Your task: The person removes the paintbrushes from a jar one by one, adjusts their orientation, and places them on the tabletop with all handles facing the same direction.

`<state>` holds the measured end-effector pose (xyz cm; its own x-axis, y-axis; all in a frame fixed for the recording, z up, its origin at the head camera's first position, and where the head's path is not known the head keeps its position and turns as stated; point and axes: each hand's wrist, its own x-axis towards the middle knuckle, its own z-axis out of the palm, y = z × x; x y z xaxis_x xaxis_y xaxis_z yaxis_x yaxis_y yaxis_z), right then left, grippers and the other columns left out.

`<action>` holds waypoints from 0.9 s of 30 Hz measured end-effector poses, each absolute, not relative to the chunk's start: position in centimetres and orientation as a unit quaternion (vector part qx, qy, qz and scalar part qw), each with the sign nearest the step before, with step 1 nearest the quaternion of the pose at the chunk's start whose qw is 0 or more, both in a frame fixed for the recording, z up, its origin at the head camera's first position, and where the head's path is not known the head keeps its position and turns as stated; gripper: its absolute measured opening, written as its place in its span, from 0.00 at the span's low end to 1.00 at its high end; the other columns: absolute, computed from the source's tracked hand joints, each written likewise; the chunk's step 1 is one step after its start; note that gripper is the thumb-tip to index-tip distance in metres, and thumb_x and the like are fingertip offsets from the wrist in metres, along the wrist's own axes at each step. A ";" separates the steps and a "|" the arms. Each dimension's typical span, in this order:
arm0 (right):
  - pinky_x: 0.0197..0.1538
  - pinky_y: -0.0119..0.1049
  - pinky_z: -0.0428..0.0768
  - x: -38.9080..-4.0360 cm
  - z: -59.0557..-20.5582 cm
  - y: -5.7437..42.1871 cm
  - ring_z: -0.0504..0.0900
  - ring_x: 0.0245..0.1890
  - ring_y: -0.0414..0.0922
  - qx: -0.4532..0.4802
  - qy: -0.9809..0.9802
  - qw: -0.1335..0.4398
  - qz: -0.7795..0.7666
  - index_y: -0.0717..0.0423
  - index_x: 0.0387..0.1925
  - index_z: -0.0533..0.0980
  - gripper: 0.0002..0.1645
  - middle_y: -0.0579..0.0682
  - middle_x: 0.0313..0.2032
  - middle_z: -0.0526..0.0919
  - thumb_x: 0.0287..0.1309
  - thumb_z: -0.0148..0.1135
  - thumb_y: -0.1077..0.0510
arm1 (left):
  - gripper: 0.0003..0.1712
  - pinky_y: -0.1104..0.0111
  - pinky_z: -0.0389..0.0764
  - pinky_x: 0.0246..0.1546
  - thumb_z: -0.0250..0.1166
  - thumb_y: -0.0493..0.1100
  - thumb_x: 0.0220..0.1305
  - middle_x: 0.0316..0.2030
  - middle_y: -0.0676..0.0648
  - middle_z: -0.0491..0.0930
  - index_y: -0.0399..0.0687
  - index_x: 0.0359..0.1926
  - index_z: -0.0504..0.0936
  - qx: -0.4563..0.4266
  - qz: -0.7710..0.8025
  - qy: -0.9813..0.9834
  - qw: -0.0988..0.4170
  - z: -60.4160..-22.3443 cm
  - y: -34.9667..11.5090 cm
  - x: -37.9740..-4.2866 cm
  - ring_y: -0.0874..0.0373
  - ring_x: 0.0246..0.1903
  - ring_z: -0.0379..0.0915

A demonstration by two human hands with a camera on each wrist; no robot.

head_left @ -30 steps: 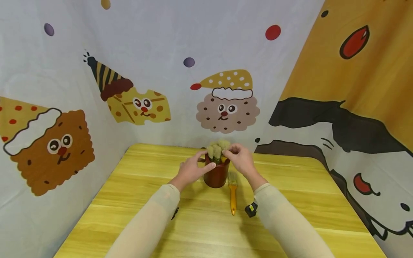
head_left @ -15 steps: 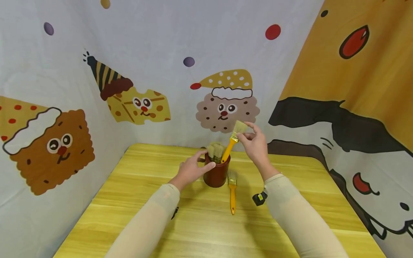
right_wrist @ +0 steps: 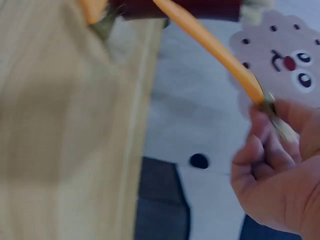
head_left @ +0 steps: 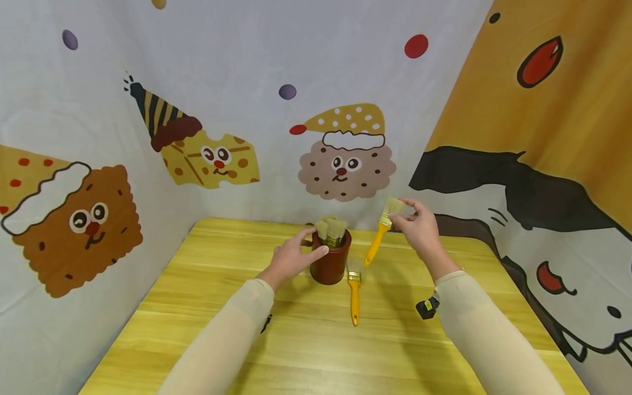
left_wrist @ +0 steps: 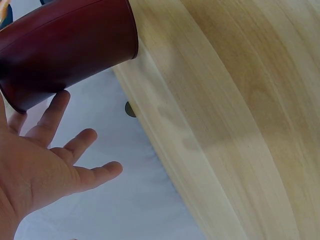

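Yellow-orange handle slanting down toward seven o'clock, a raised brush (head_left: 381, 232) sits pinched in the right hand (head_left: 419, 229), thumb and fingers clamped near the metal band, pale bristles up by the fingertips! From that hand the brush lies at nine o'clock, handle tip well clear of the dark red cup (head_left: 329, 269). Over to the left hand (head_left: 291, 259): it's at the cup's nine o'clock, thumb and forefinger up by the rim, and the left wrist view has the other fingers spread fairly straight, one touching the wall. So the hands are well apart, cup and raised brush between them. Bristle heads (head_left: 332, 229) crowd upright in the cup's mouth. And look, a lying brush (head_left: 354, 293) on the wooden table (head_left: 296, 351), just off the cup between four and five o'clock, bristles toward twelve, handle toward six; from the right hand that's between seven and eight. Behind it all, a printed cloth (head_left: 237, 49) shows a smiling biscuit figure (head_left: 362, 184).
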<state>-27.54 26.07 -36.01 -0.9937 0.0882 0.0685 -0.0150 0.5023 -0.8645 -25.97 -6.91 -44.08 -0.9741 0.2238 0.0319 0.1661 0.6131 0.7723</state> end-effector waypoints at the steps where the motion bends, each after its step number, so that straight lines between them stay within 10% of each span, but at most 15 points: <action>1: 0.66 0.57 0.81 -27.6 -36.6 26.3 0.88 0.53 0.54 -0.020 -0.869 0.029 0.494 0.44 0.82 0.63 0.41 0.63 0.61 0.86 0.74 0.67 0.44 | 0.45 0.30 0.54 0.76 0.64 0.75 0.70 0.70 0.50 0.80 0.75 0.82 0.62 0.108 0.427 0.897 0.034 -44.1 -6.9 -26.0 0.46 0.69 0.78; 11: 0.49 0.45 0.84 -27.6 -42.7 27.1 0.88 0.44 0.51 -0.003 -0.893 -0.122 0.433 0.56 0.79 0.66 0.41 0.55 0.45 0.91 0.73 0.69 0.48 | 0.44 0.30 0.52 0.77 0.64 0.75 0.70 0.70 0.50 0.80 0.76 0.81 0.62 0.105 0.432 0.895 0.039 -43.9 -6.9 -25.8 0.46 0.68 0.78; 27: 0.49 0.46 0.86 -27.4 -47.2 25.3 0.86 0.37 0.47 -0.013 -0.901 -0.147 0.408 0.66 0.75 0.69 0.35 0.54 0.37 0.89 0.73 0.68 0.58 | 0.45 0.30 0.52 0.77 0.64 0.74 0.70 0.72 0.51 0.79 0.74 0.82 0.62 0.105 0.432 0.895 0.034 -43.9 -6.8 -25.8 0.47 0.69 0.78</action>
